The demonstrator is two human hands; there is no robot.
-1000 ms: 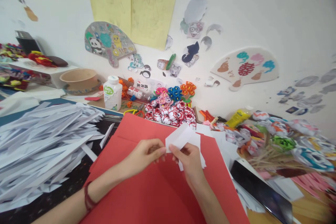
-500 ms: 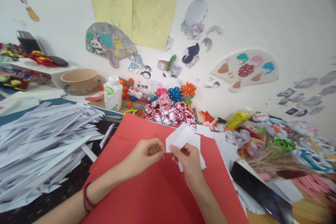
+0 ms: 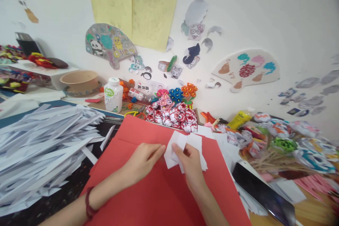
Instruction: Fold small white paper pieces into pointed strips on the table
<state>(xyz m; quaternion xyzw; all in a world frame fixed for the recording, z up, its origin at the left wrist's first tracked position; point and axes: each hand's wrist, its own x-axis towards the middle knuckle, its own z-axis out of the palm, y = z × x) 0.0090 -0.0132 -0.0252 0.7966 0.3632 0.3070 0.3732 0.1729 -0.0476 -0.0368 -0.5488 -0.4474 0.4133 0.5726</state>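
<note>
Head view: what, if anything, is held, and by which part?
The right hand holds white paper, thumb over its middle. Whether the left hand, beside the paper, pinches anything cannot be told.

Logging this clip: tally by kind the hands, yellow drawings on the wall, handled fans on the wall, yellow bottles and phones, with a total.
Hands: 2 (left hand, right hand)
Yellow drawings: 2 (left drawing, right drawing)
Fans: 2 (panda fan, red-symbol fan)
Yellow bottle: 1
Phone: 1
Total: 8
</note>
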